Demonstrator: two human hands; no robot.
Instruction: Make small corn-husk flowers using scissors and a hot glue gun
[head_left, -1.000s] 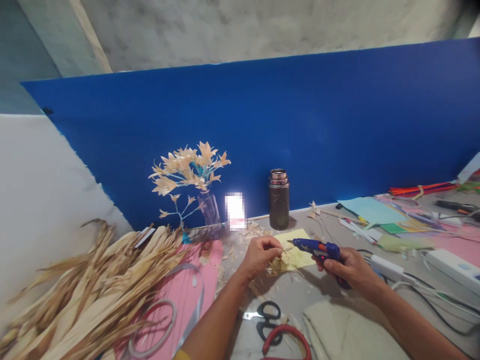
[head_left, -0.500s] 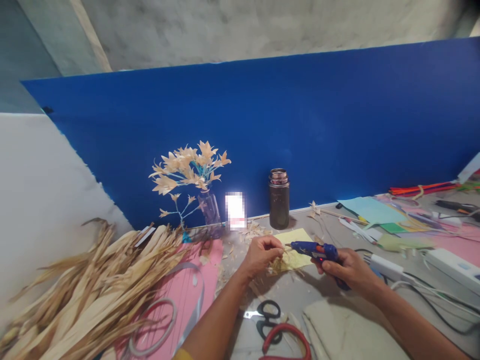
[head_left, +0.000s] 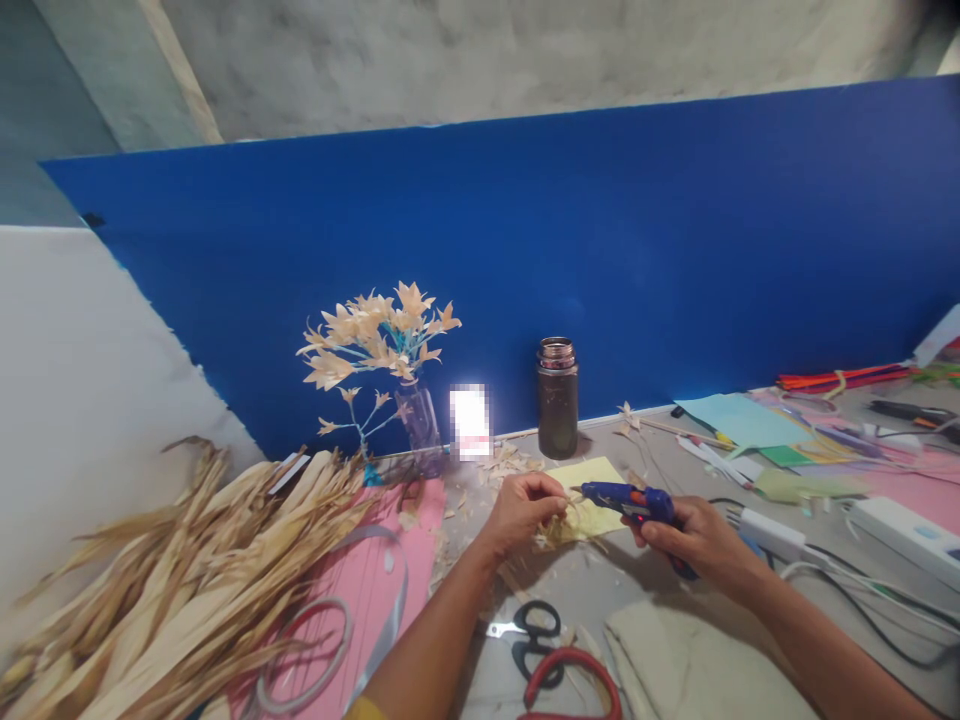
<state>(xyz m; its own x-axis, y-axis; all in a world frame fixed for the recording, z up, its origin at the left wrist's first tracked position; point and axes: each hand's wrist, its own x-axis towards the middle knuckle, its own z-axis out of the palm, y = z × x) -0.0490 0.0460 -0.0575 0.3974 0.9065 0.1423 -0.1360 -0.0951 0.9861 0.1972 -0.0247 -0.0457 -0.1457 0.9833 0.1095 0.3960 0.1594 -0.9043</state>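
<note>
Blue hot-glue gun point(head_left: 628, 498) is grasped by our right hand's point(head_left: 701, 545) fingers above the table point(head_left: 592, 578), nozzle close to a small pale piece point(head_left: 571, 502) pinched by our left hand's point(head_left: 523, 510) fingers near yellow paper point(head_left: 600, 474).

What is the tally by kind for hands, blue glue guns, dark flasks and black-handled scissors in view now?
Hands: 2 (left hand, right hand)
Blue glue gun: 1, held in the right hand
Dark flask: 1
Black-handled scissors: 1 pair
Total: 5
</note>
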